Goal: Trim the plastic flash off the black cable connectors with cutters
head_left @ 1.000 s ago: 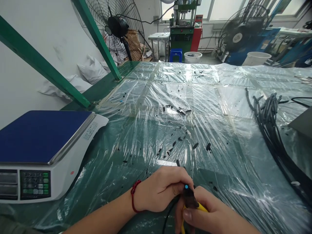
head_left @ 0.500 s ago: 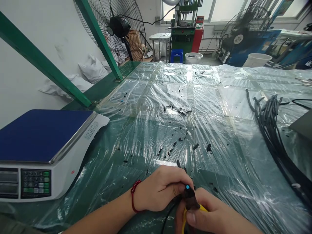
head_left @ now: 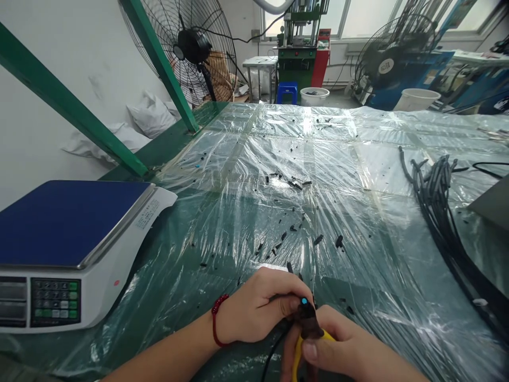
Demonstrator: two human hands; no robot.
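Near the front of the plastic-covered table, my left hand (head_left: 256,310) is closed in a pinch on a black cable (head_left: 274,347). The cable's tail runs down below that hand, and a short dark end sticks up past its fingers. My right hand (head_left: 338,345) grips a pair of cutting pliers (head_left: 311,324) with yellow handles and a dark head. The plier head meets the cable at the left fingertips, a bright blue spot showing on top. Fingers and pliers hide where the jaws touch the cable.
Black offcuts (head_left: 294,184) lie scattered over the plastic sheet (head_left: 238,223). A weighing scale (head_left: 75,223) stands at the left. On the right lies a bundle of black cables (head_left: 445,223), beside a grey box edge (head_left: 493,204). Green posts (head_left: 159,63) rise at the far left edge.
The whole view has shifted very slightly. Both hands keep the same hold, with the pliers still against the cable.
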